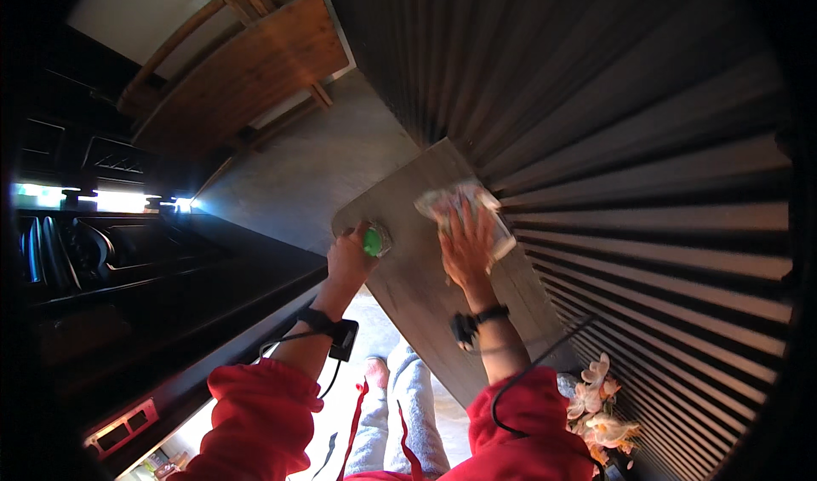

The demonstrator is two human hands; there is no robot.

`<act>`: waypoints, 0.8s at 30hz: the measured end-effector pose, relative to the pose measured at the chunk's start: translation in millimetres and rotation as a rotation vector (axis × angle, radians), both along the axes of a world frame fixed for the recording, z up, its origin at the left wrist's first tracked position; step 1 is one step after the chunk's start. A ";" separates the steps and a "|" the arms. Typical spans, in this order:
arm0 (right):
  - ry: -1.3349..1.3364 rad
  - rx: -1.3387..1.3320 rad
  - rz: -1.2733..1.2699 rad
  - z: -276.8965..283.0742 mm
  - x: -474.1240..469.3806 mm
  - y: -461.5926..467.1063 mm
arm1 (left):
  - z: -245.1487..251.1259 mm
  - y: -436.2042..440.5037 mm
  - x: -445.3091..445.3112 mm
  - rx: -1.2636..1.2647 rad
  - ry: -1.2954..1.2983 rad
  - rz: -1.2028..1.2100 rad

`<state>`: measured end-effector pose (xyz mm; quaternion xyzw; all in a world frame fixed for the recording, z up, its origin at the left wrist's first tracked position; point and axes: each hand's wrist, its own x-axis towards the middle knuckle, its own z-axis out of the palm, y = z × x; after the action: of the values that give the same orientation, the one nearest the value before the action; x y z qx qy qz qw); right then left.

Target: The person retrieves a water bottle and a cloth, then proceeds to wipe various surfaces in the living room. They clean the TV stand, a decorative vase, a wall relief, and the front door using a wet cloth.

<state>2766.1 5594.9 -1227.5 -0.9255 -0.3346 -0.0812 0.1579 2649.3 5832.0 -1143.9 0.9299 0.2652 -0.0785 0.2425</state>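
My left hand (350,254) grips a small round glass-like container with a green top or filling (372,241), near the rounded end of a narrow wood-grained tabletop (408,283). Whether the container rests on the surface or is slightly raised is unclear. With fingers spread, my right hand (468,245) lies flat on a pale, patterned cloth (504,241) and presses it against the tabletop. The cloth is blurred and bunched along its far edge, close to the slatted wall. My palm hides part of it.
A dark slatted wall panel (644,206) runs along the tabletop's right side. Pale artificial-looking flowers (593,411) stand near my right elbow. To the left is glossy black furniture (147,245); a wooden chair (255,79) stands beyond. Cables trail from devices on both wrists.
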 end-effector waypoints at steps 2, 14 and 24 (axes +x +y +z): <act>0.175 -0.121 -0.023 3.2 41.8 63.2 | 2.9 -2.1 0.7 -0.002 0.036 0.018; 0.322 -0.003 -0.313 3.9 44.9 69.0 | 10.6 -1.1 5.1 -0.032 0.033 -0.028; 0.261 -0.266 -1.107 -18.0 -204.1 -169.9 | 11.1 -32.7 62.5 -0.030 0.036 -0.142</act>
<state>2562.1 5425.0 -1245.4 -0.9768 0.2137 0.0058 0.0144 2711.8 5799.3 -1132.8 0.9410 0.2018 -0.1161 0.2456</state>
